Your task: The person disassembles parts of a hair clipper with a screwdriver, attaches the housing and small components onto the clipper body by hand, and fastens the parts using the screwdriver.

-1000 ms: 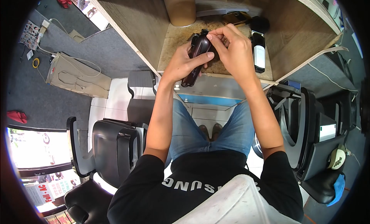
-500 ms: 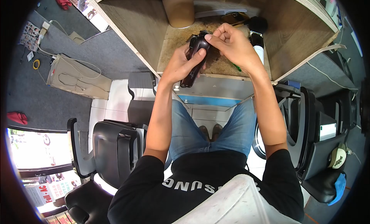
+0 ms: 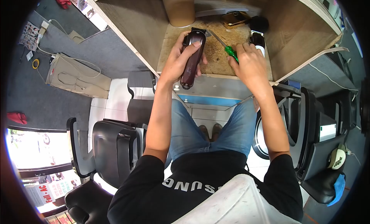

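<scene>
Here's the big one first: the wooden cubby point(image 3: 316, 27) opens in front of you, wrapping around the dark red clipper point(image 3: 190, 69), with a black chair point(image 3: 108, 143) well off to the clipper's lower left. Inside the cubby, the worn, speckled shelf board point(image 3: 217, 64) spreads out to the right of the clipper. Up beyond the clipper, slightly left, stands the brown canister point(image 3: 181, 8). And look at your hands! Your left hand point(image 3: 177, 64) has its grip wrapped around the clipper, thumb laid over the upper body, the black head pointing away from you and the lower end over the front edge of the board. Your right hand point(image 3: 252, 65), out to the clipper's right, has its grip closed on the handle of the green-handled screwdriver point(image 3: 231, 52), whose shaft slants back toward the clipper's head. Beyond the clipper and to its right lie a long pale strip point(image 3: 214, 12), a black-and-white device point(image 3: 257, 39) just past your right fingers and partly hidden by them, a dark rounded thing point(image 3: 259, 24), blurred, and an amber-brown item point(image 3: 236, 18). Smallest of all, a greyish piece point(image 3: 209, 33) shows just beside the clipper's head, too small to identify.
</scene>
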`<move>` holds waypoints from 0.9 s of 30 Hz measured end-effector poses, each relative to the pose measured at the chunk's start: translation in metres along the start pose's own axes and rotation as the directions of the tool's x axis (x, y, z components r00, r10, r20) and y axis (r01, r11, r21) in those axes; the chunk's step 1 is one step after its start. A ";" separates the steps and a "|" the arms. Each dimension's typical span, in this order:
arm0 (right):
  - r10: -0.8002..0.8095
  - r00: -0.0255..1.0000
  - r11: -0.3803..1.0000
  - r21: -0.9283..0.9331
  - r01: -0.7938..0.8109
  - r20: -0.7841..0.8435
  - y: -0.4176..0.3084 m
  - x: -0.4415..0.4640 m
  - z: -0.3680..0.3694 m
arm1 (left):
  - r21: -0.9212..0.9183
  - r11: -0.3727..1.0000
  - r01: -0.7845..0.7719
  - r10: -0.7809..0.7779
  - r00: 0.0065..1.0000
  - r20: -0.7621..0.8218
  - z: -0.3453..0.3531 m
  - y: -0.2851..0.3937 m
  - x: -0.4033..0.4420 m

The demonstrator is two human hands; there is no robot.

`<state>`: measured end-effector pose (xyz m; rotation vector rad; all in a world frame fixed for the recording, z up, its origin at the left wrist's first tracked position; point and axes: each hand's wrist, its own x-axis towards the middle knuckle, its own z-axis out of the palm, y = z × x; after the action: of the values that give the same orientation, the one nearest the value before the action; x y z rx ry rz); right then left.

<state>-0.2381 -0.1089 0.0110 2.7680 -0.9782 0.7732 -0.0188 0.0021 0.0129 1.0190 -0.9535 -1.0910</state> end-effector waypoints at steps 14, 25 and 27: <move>0.169 0.973 0.860 0.505 -0.066 -0.160 -0.001 -0.021 -0.095 | -0.003 0.999 0.041 -0.041 0.994 -0.102 0.004 -0.003 0.004; 0.066 0.985 0.872 0.489 0.020 -0.158 -0.002 -0.027 -0.099 | 0.109 0.994 0.024 -0.012 0.994 -0.111 0.008 -0.005 0.002; 0.061 0.983 0.875 0.483 0.032 -0.176 -0.002 -0.027 -0.098 | 0.106 0.994 0.020 -0.010 0.995 -0.097 0.008 -0.004 0.002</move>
<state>-0.2971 -0.0668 0.0824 3.0075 -0.8642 1.4283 -0.0267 -0.0021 0.0109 1.1572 -0.9354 -1.0029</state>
